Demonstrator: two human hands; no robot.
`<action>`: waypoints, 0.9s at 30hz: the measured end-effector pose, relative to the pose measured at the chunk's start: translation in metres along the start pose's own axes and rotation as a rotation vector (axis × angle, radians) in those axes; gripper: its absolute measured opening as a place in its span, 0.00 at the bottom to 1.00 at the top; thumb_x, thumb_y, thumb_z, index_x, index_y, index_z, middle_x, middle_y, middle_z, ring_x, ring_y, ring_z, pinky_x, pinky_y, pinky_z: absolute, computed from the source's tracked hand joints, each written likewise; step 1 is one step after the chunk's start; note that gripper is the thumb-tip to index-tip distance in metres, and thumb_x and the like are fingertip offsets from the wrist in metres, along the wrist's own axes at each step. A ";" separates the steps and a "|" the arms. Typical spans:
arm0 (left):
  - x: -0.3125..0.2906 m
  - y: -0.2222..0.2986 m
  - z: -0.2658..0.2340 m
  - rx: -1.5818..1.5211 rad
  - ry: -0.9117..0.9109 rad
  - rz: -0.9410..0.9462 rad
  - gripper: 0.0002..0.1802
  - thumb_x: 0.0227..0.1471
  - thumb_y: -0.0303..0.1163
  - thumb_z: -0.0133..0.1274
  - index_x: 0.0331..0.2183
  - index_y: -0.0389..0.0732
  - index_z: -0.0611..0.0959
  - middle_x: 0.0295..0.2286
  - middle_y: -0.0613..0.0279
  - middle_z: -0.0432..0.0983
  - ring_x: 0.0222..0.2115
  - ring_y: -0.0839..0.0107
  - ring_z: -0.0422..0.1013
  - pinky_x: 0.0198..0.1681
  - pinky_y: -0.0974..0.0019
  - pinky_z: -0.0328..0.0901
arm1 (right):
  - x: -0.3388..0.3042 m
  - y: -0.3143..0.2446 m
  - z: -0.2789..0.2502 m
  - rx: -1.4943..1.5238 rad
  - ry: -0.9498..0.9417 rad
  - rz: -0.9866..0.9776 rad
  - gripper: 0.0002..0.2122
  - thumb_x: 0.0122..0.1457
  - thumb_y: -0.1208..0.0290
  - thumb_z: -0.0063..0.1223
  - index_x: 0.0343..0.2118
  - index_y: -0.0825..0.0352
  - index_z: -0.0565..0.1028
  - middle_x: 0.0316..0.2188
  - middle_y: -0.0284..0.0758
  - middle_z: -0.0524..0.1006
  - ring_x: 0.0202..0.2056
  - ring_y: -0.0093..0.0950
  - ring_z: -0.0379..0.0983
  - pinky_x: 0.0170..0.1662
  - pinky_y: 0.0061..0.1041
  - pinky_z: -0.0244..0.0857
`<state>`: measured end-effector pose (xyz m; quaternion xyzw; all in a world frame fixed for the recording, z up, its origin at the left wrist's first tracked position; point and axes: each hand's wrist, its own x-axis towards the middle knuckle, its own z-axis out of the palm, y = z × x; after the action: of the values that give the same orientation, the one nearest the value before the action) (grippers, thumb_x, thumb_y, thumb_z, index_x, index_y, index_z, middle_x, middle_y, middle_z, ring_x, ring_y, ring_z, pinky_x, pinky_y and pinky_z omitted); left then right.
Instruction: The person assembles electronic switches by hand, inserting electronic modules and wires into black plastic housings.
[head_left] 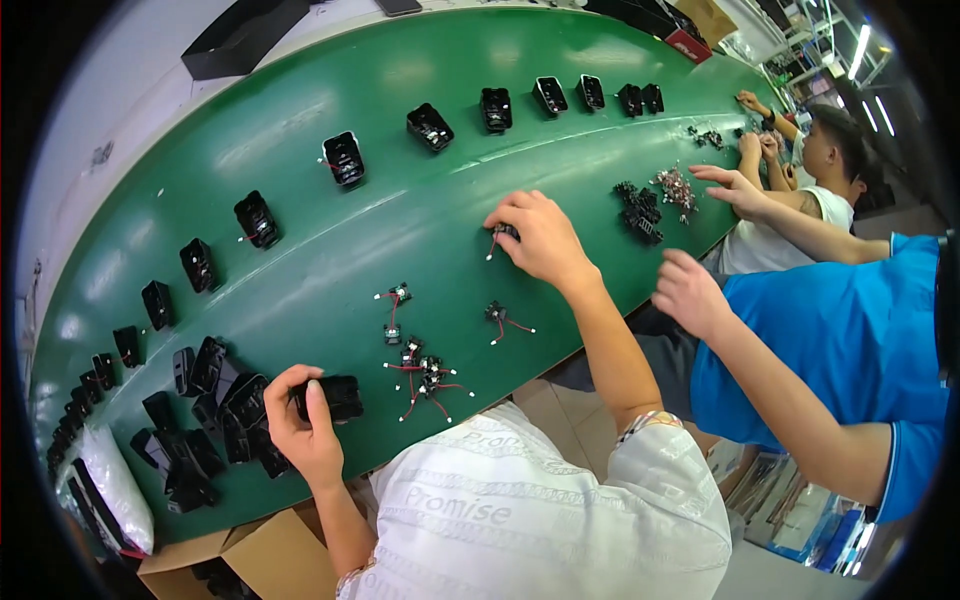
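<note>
My left hand [305,430] is closed around a black plastic housing [343,398] near the table's front edge. Farther out to the right, my right hand [540,240] pinches a small black part with a wire and white plug [507,232] close to the tabletop. Between the hands lies a loose cluster of small black parts [428,372] with red wires and white plugs. A similar wired part [497,313] rests alone below my right hand. Left of my left hand, black plastic housings [240,410] are heaped together.
A curving row of open black housings [343,160] runs along the green table [430,240]. Piles of black parts [638,212] and wired pieces [676,192] sit at right, near a blue-shirted co-worker's hands [692,292]. A cardboard box [275,560] and plastic bag [115,485] stand lower left.
</note>
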<state>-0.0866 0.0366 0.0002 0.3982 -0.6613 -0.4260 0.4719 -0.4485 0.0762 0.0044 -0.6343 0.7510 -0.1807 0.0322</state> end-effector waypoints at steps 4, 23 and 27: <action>0.001 0.012 0.006 -0.442 -0.093 -0.357 0.14 0.63 0.37 0.44 0.41 0.35 0.74 0.30 0.56 0.76 0.31 0.74 0.70 0.36 0.73 0.64 | 0.005 -0.014 -0.001 0.265 0.149 0.029 0.05 0.50 0.73 0.63 0.30 0.62 0.81 0.34 0.31 0.81 0.38 0.34 0.76 0.44 0.32 0.68; 0.051 0.034 0.071 -0.170 -0.344 -0.175 0.20 0.44 0.30 0.66 0.41 0.37 0.80 0.28 0.63 0.78 0.29 0.74 0.73 0.35 0.68 0.68 | 0.004 -0.094 0.000 0.803 0.166 0.047 0.10 0.53 0.76 0.65 0.23 0.70 0.73 0.24 0.27 0.74 0.22 0.10 0.66 0.23 0.12 0.59; 0.062 0.038 0.081 -0.019 -0.343 -0.105 0.17 0.43 0.29 0.65 0.37 0.35 0.81 0.28 0.58 0.79 0.27 0.71 0.74 0.34 0.68 0.68 | -0.004 -0.112 0.002 1.069 0.038 0.210 0.08 0.57 0.77 0.62 0.25 0.70 0.73 0.25 0.28 0.75 0.24 0.11 0.68 0.26 0.11 0.62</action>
<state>-0.1840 0.0066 0.0381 0.3495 -0.7063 -0.5179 0.3330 -0.3421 0.0653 0.0365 -0.4476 0.6143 -0.5446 0.3545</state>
